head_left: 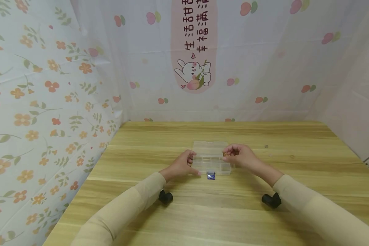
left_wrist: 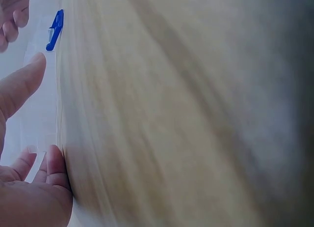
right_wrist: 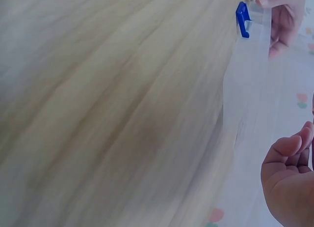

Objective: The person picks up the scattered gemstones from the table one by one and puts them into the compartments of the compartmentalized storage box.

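A clear plastic compartment box [head_left: 211, 166] stands on the wooden table with its lid [head_left: 209, 149] raised at the back. A blue latch [head_left: 211, 176] hangs at its front, also plain in the left wrist view as a blue clip [left_wrist: 56, 30]. My left hand [head_left: 181, 166] holds the box's left end, thumb by the front edge and fingers at the side. Above the box's right end, my right hand [head_left: 242, 156] pinches a small golden-brown piece [head_left: 224, 154]; its exact kind is too small to tell. The right wrist view does not show that piece clearly.
Right of the box lie a small dark round piece [head_left: 266, 146], a pale piece [head_left: 270, 155] and a gold-coloured ring-like piece [head_left: 292, 156]. Patterned curtains [head_left: 249, 68] bound the table [head_left: 203, 218] at the back and sides.
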A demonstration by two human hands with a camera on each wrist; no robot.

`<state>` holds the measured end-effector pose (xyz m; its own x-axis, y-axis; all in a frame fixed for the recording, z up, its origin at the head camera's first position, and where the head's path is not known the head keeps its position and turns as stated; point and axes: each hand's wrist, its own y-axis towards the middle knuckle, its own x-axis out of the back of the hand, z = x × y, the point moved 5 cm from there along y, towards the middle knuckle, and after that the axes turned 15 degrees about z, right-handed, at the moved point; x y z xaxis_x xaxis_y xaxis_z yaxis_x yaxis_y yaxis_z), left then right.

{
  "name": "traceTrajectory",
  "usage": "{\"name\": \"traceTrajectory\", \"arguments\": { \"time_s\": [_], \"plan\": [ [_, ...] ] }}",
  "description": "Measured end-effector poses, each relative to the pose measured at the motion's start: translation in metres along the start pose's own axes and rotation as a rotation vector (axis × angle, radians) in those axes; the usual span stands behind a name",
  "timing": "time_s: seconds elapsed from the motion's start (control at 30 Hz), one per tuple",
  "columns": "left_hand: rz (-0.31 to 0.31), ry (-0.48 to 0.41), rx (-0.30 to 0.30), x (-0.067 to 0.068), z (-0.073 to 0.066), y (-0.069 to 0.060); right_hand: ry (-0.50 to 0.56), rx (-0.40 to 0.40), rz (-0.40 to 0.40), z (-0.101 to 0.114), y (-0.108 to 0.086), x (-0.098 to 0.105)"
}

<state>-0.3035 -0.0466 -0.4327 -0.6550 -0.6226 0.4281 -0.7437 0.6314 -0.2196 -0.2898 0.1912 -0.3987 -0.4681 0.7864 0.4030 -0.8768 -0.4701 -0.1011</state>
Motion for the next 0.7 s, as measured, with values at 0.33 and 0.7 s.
{"name": "traceTrajectory", "arguments": {
  "time_s": [0.33, 0.7],
  "plan": [
    [-0.002, 0.026, -0.006, 0.0, -0.001, -0.001, 0.023, 0.03, 0.001, 0.009, 0.021, -0.016],
    [-0.008, 0.049, -0.001, -0.001, -0.003, -0.003, -0.028, 0.058, 0.0, 0.019, 0.04, -0.032]
  ]
}}
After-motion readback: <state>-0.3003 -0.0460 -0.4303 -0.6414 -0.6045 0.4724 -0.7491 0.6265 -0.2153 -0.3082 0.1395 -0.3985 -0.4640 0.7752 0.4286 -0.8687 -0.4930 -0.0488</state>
